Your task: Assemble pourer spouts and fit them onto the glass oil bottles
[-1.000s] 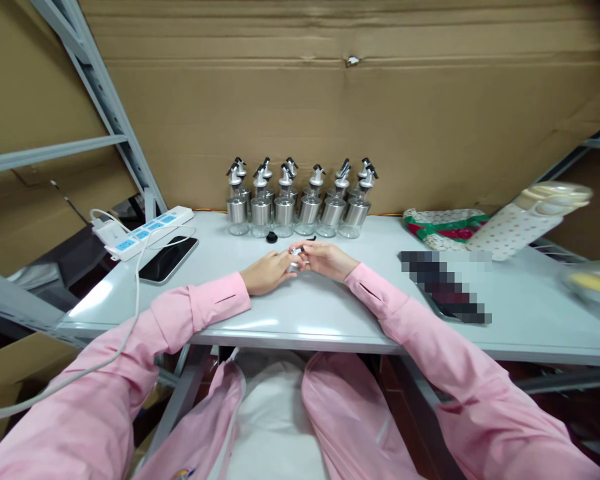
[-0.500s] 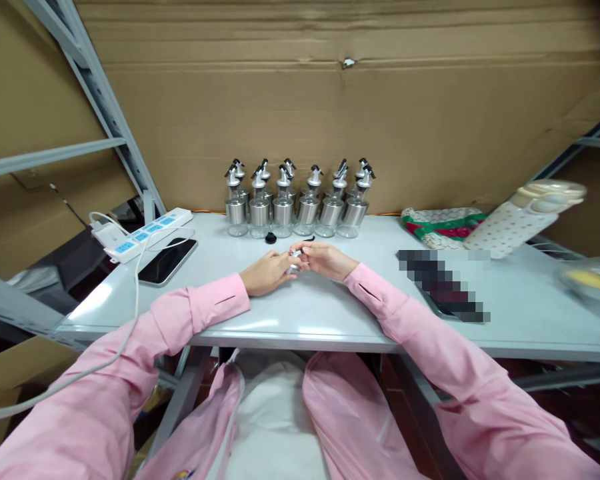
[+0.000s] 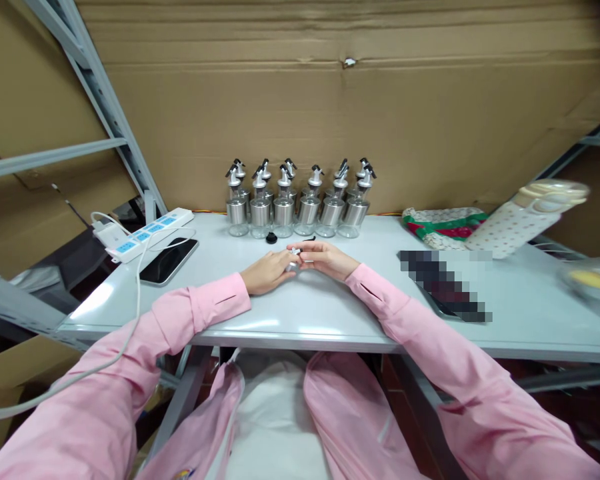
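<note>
Low over the middle of the table, my left hand (image 3: 266, 272) is closed around a small silver bottle pourer spout (image 3: 292, 266), partly hidden by the fingers. From the other side my right hand (image 3: 331, 260) meets it, thumb and fingers pinched at the spout's dark end. Beyond my hands a black round stopper (image 3: 271, 238) and a thin black piece (image 3: 309, 239) lie on the table. Behind them stand several glass bottles with steel sleeves (image 3: 283, 211), each topped by a silver spout with a black lever.
On the left of the table (image 3: 220, 313) are a power strip (image 3: 153, 233) with a white cable and a phone (image 3: 170, 261). To the right lie a blurred-out dark device (image 3: 443, 287), a patterned cloth (image 3: 443, 223) and a spotted tumbler (image 3: 515, 223). Cardboard (image 3: 280, 107) walls the back.
My right fingers have shifted slightly around the spout and straightened a little. My left hand stays almost in place, and the bottles have not moved.
</note>
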